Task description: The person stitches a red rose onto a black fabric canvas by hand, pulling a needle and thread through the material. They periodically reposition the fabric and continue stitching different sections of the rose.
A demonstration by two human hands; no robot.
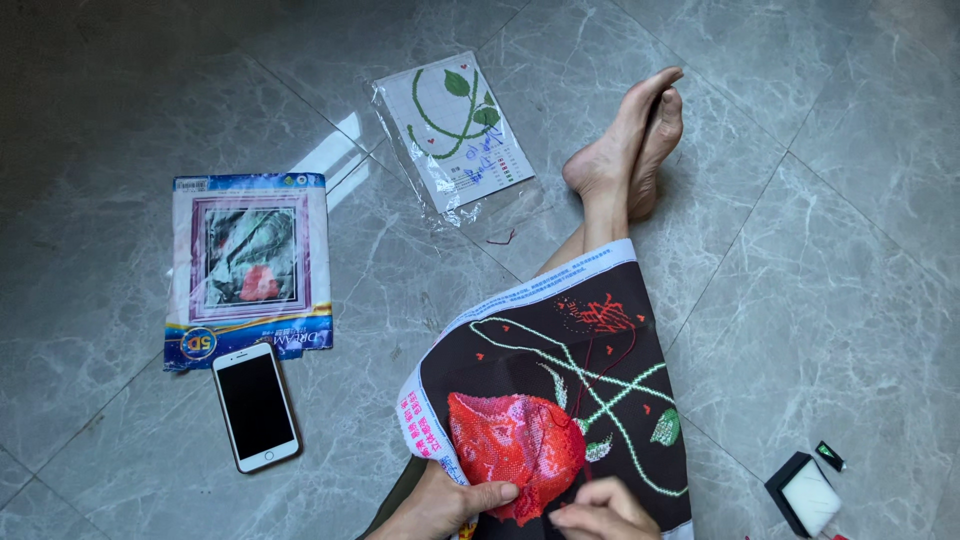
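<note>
Floor: grey marble tiles, the person seated with the cloth over a leg.
Left hand (445,505): closed, pinching the black embroidery cloth (560,400) at its red flower.
Right hand (600,512): fingers curled on the cloth just beside it; whether it holds a needle cannot be told.
Risk: the loose red thread (612,350) ahead of both hands could snag or knot.
Nearby: phone (255,405) well left of the left hand.
</note>
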